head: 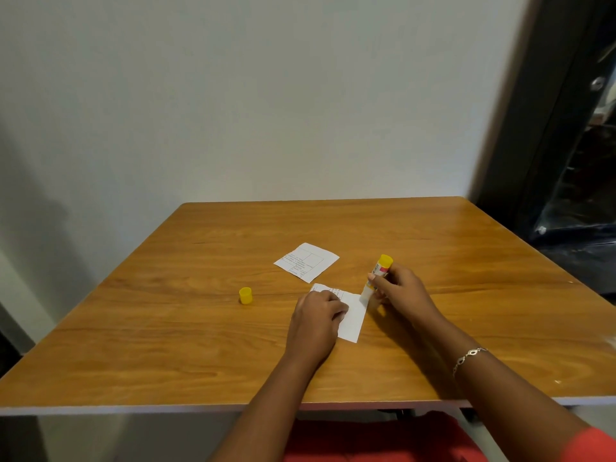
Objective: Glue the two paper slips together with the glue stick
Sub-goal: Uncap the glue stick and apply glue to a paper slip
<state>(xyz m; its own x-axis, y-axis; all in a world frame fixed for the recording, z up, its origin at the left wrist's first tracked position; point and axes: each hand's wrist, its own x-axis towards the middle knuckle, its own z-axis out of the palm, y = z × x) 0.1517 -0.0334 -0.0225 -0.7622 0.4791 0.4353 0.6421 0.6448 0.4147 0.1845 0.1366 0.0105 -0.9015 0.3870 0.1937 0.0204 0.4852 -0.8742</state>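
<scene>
Yellow-and-white glue stick wrapped tight in right grip, tip down on near white paper slip. Left grip holding nothing, just pinning that slip to brown wooden bench. Small yellow cap off. Other printed paper slip lying apart, not stuck on yet.

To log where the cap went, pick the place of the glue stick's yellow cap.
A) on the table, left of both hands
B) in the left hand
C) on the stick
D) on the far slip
A: the yellow cap stands alone on the table, left of the left hand.
</scene>
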